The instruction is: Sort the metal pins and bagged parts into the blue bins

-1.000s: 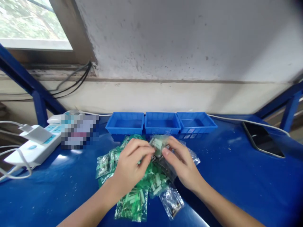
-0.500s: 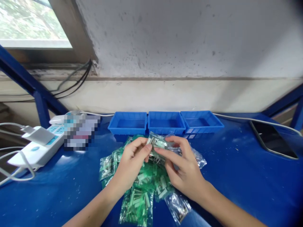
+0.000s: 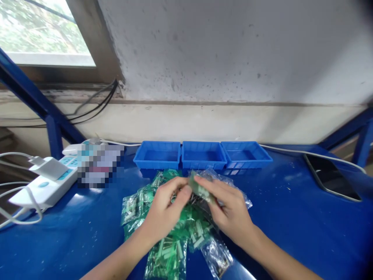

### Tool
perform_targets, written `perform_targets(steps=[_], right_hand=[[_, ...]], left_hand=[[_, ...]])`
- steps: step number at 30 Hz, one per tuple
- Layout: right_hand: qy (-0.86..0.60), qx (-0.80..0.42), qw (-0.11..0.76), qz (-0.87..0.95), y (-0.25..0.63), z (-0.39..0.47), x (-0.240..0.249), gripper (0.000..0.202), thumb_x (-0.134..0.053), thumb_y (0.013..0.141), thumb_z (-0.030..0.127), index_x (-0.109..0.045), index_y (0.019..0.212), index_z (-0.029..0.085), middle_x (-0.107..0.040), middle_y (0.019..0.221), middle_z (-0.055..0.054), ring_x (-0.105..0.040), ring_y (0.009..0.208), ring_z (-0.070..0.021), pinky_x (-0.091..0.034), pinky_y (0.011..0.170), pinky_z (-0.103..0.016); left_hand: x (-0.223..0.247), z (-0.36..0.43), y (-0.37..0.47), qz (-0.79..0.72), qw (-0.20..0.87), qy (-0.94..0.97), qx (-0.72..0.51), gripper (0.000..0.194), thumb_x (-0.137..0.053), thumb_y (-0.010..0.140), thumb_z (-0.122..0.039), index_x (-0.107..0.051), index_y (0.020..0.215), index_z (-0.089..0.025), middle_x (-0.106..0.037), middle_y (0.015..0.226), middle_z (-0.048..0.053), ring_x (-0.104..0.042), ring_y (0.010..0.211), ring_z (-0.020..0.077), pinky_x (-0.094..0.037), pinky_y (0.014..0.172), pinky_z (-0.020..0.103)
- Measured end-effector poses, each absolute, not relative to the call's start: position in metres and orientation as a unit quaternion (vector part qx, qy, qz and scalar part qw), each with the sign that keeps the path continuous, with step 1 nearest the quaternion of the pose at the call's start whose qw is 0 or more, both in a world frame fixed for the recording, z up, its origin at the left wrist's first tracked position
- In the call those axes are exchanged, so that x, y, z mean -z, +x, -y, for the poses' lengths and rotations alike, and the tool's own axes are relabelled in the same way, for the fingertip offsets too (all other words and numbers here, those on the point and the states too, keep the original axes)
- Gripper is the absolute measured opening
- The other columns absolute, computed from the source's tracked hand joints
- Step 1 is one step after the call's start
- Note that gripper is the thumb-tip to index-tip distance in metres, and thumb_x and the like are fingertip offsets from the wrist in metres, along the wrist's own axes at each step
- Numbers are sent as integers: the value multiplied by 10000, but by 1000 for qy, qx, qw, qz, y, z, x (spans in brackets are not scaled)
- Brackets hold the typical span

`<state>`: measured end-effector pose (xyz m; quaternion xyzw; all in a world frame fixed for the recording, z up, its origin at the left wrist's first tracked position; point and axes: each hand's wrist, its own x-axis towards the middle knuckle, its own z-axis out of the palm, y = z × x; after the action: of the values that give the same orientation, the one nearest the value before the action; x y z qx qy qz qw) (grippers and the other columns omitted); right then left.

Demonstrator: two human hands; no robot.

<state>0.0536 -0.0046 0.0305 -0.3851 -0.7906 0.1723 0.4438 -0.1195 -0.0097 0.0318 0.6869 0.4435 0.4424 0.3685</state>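
Green-tinted plastic packet, one, held over the packet heap: left hand pinching its edge, thumb to fingers; right hand gripping it, fingers nearly closed. Blue trays, three, behind.

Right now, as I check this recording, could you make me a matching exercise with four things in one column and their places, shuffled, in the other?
Things
1. Small plastic packet
2. Dark-screened smartphone
3. White power strip
4. Three blue plastic bins

Places
A. At the left, with a white plug adapter on it
B. In a row near the foot of the wall
C. Between the left hand and the right hand
D. Lying at the right of the blue tabletop

Right pairs: 1-C, 2-D, 3-A, 4-B
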Motion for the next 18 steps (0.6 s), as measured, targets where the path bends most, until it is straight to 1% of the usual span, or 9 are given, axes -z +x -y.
perform_targets(steps=[2,4,6,8,11,13,15,16,18], right_hand=[[-349,-97,425,830,53,6,-28,520,-367,796,12,-600,1197,248,-455,682,-18,-458,615,-154,-425,528,-280],[-343,-74,415,839,51,7,-26,559,-354,776,-23,-588,1208,243,-479,797,-50,-482,716,-165,-458,579,-300],[-349,-83,409,839,50,8,-25,582,-359,765,-42,-556,1236,238,-505,1002,-95,-512,891,-190,-498,691,-343],[-350,-95,415,835,51,8,-26,594,-359,755,-56,-537,1239,240,-445,1230,-117,-483,1087,-221,-498,810,-388],[-354,-116,448,813,55,8,-29,571,-365,757,-57,-515,1222,238,-388,1354,-108,-443,1207,-233,-477,898,-419],[-359,-131,464,799,57,8,-32,531,-382,767,-42,-514,1201,236,-421,1337,-110,-466,1194,-231,-481,893,-417],[-362,-134,469,794,58,8,-34,480,-403,777,-21,-532,1168,225,-475,1271,-114,-497,1148,-229,-488,867,-408],[-363,-132,467,795,58,8,-34,453,-414,781,-9,-544,1150,218,-499,1233,-114,-506,1124,-229,-485,862,-411],[-363,-129,460,800,58,7,-34,405,-427,790,17,-564,1120,207,-548,1140,-104,-521,1066,-226,-474,857,-419]], left_hand=[[-33,8,-122,-429,465,616,-469,306,-355,964,-352,-614,890,-209,-526,674,12,-499,621,140,-448,584,270],[-33,6,-123,-411,514,580,-480,252,-434,936,-361,-605,839,-204,-475,627,-10,-449,565,120,-405,524,240],[-36,4,-125,-412,525,582,-465,169,-537,888,-329,-607,810,-197,-473,623,-20,-435,550,105,-377,497,221],[-41,0,-129,-434,488,591,-473,122,-577,860,-299,-629,828,-194,-505,609,-23,-458,543,101,-386,498,215],[-51,-14,-142,-497,338,593,-536,121,-599,838,-272,-651,918,-198,-568,613,-17,-519,553,114,-421,517,227],[-59,-28,-154,-519,217,592,-577,119,-590,845,-272,-644,919,-197,-587,641,-10,-539,552,122,-441,527,242],[-64,-42,-166,-535,62,592,-599,134,-549,869,-263,-638,951,-205,-610,707,7,-577,606,140,-476,596,270],[-65,-47,-171,-539,-22,612,-578,140,-542,870,-250,-644,958,-209,-634,785,26,-600,681,159,-487,669,294],[-63,-53,-179,-538,-114,687,-475,159,-551,858,-238,-655,976,-222,-645,961,55,-610,833,203,-475,783,343]])
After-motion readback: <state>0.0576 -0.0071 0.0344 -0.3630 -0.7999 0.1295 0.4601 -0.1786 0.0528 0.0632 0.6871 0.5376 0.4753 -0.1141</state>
